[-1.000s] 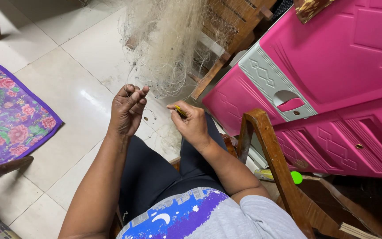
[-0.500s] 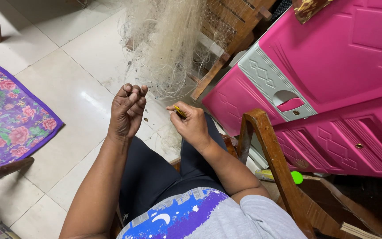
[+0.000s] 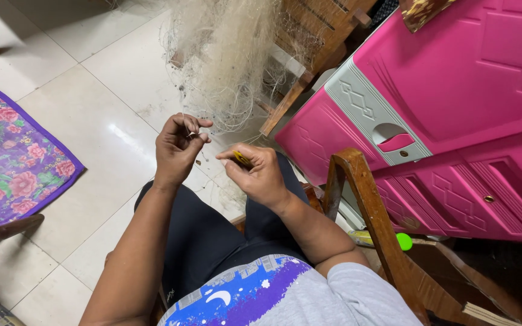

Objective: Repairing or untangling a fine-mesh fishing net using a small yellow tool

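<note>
Pinching fishing net (image 3: 231,54) strands, left hand (image 3: 176,151), right hand (image 3: 260,175) gripping yellow needle (image 3: 242,159)

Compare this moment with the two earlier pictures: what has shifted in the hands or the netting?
Very little. The left hand has opened its fingers slightly while still pinching the fine netting. The right hand has drawn a little closer to it and keeps its grip on the small yellow tool. The pink plastic cabinet, the wooden chair arm and the floral mat lie as before.
</note>
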